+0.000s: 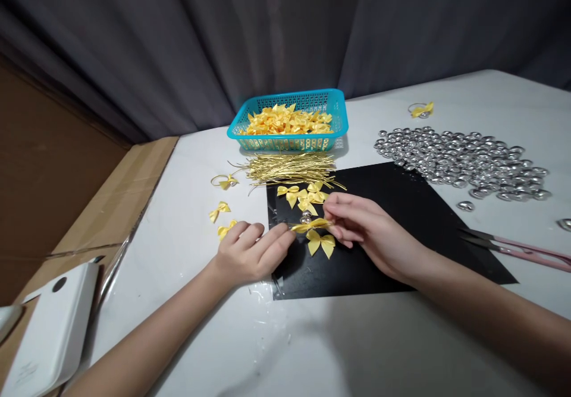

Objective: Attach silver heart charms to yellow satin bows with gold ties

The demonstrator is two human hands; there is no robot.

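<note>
Above the black sheet (375,207), my left hand (256,249) and my right hand (363,224) face each other, fingers pinched. Between them stretches a yellow ribbon bow (310,225), seen edge-on, with a thin gold twist tie running out from it to both hands. Just behind the bow sit silver heart-shaped beads (306,216). Another yellow bow (320,243) lies flat on the sheet in front, and several more bows (307,196) lie behind. My left hand partly covers a bow (226,229) on the table.
A blue basket (288,138) of yellow bows stands at the back, gold twist ties (289,167) before it. Silver heart beads (464,162) spread at right, near scissors (517,247). Finished-looking ties with bows lie at left (226,181) and back right (422,110). A white device (57,325) sits left.
</note>
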